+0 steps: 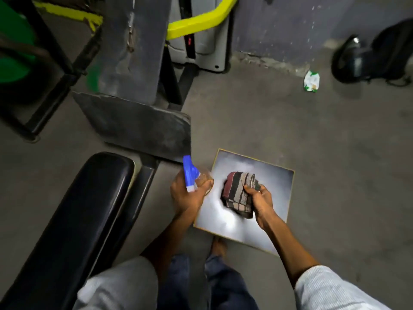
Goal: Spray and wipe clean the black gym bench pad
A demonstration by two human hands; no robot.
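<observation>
1. The pad (73,220) is seen left of the tile (263,175), well apart from it, with the person's legs between; its rounded far end lies nearest the tile's far corner.
2. The pad's long axis is judged to run from the lower left of the view up toward the grey seat (138,124), so strokes would best be laid along that line.
3. The pad is judged heavy, fixed to its frame and firm under a smooth, glossy skin; it is not to be lifted, only pressed on, and a wet cloth may slide easily over it.
4. The bottle (191,175) is held closed in the left hand (190,195), just at the tile's left edge. Its blue nozzle is pointed up and away, toward the seat and not at the pad.
5. The bottle is judged light, clear and stiff, perhaps slick if wet; the neck under the trigger is the sound place to hold it.
6. The cloth (240,193), striped and bunched, is gripped by the right hand (259,200) over the tile's middle. It is judged soft and limp, best kept wadded in the palm.
</observation>
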